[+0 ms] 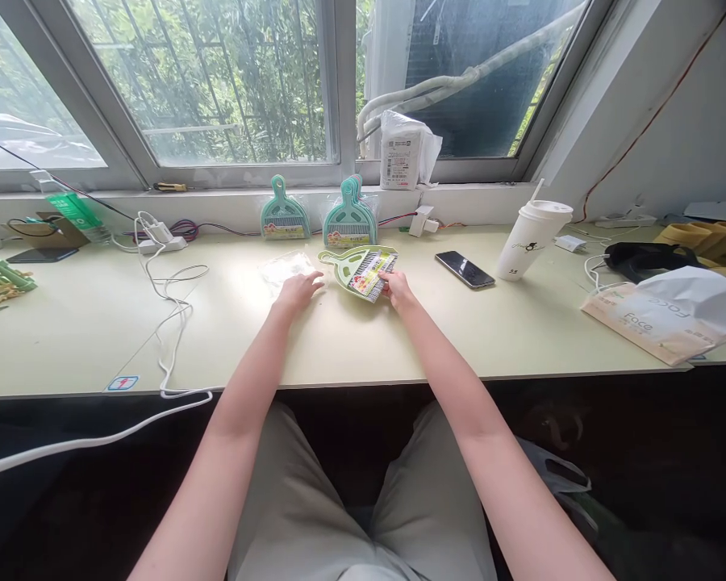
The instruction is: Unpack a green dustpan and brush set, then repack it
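A pale green dustpan [354,270] with a small brush and a bright printed label card tucked in it lies flat near the middle of the desk [85,323], toward the far edge. The right hand [398,289] grips its near right corner, fingers closed on the card end. The left hand [298,290] rests flat and relaxed on the desk, fingers touching a clear plastic bag [287,266] just left of the dustpan. The card's print is too small to read. Two teal dustpan sets [318,214] lean against the window ledge behind. Right of them lie a phone [465,269], a white cup [533,240] and a packet [641,323] marked "Face".
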`<state>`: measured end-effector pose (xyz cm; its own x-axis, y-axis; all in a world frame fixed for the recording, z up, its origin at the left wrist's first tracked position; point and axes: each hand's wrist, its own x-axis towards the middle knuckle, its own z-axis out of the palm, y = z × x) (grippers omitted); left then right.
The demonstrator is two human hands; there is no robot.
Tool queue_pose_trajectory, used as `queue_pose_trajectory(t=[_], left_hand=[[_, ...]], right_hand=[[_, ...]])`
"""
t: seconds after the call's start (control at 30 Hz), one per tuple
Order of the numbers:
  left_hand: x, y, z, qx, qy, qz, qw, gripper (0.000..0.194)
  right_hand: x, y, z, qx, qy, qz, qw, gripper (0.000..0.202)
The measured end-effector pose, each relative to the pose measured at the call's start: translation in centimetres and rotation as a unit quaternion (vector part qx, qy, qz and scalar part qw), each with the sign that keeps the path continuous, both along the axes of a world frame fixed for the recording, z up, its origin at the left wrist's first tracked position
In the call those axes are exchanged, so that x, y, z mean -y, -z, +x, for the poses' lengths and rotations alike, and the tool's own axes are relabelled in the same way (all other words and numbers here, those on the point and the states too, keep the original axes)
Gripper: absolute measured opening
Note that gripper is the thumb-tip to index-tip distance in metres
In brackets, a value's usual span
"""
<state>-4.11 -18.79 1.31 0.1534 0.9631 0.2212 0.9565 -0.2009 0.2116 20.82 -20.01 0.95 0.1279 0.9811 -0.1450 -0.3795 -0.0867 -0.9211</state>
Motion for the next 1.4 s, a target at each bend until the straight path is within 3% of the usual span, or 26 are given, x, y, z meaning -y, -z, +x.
queue_pose_trajectory(t=[0.2, 0.3, 0.47, 0.6, 0.77, 0.87, 1.0, 1.1, 1.2, 1.3, 1.4], left_hand=[[-0.2, -0.4, -0.1, 0.017, 0.004, 0.015, 1.000, 0.030], [-0.3, -0.1, -0.2, -0.003, 0.009, 0.021, 1.000, 0.018], [-0.7, 0.9, -1.4, 0.046, 0.043, 0.015, 0.998, 0.058], [-1.1, 1.0, -1.5, 0.087, 0.103, -0.009, 0.991, 0.054], [-0.7, 0.3, 0.0, 0.096, 0.140, -0.009, 0.985, 0.052], [-0.3, -0.3, 0.1, 0.106, 0.112, 0.041, 0.987, 0.056], [0.0, -0.8, -1.1, 0.109, 0.019, 0.062, 0.992, 0.060], [-0.2, -0.6, -1.8, 0.097, 0.009, 0.019, 0.995, 0.048], [-0.4, -0.1, -1.9, 0.080, -0.002, 0.026, 0.996, 0.032], [-0.7, 0.1, -2.0, 0.067, -0.020, 0.045, 0.997, 0.037], [-0.7, -0.1, -2.2, 0.072, -0.042, 0.057, 0.995, 0.047]], right_hand=[[0.1, -0.4, 0.0, -0.014, -0.021, 0.005, 1.000, 0.008], [0.2, -0.4, -0.1, -0.001, -0.031, -0.002, 1.000, 0.009], [-0.2, 0.1, -0.4, 0.057, 0.003, -0.004, 0.998, 0.010], [-0.4, 0.4, -0.3, 0.068, 0.032, -0.003, 0.997, 0.009], [-0.1, -0.2, -0.1, 0.018, 0.025, 0.020, 0.999, 0.008], [0.0, -0.6, -0.1, 0.008, 0.003, 0.001, 1.000, 0.010], [0.0, -0.8, 0.1, 0.047, -0.008, -0.024, 0.999, 0.011], [-0.1, -0.8, 0.3, 0.075, -0.003, -0.032, 0.997, 0.011], [0.0, -0.8, 0.5, 0.072, 0.016, -0.031, 0.997, 0.011], [0.1, -0.9, 0.7, 0.073, 0.032, -0.025, 0.996, 0.010], [0.4, -1.1, 0.4, 0.080, 0.002, -0.023, 0.997, 0.009]])
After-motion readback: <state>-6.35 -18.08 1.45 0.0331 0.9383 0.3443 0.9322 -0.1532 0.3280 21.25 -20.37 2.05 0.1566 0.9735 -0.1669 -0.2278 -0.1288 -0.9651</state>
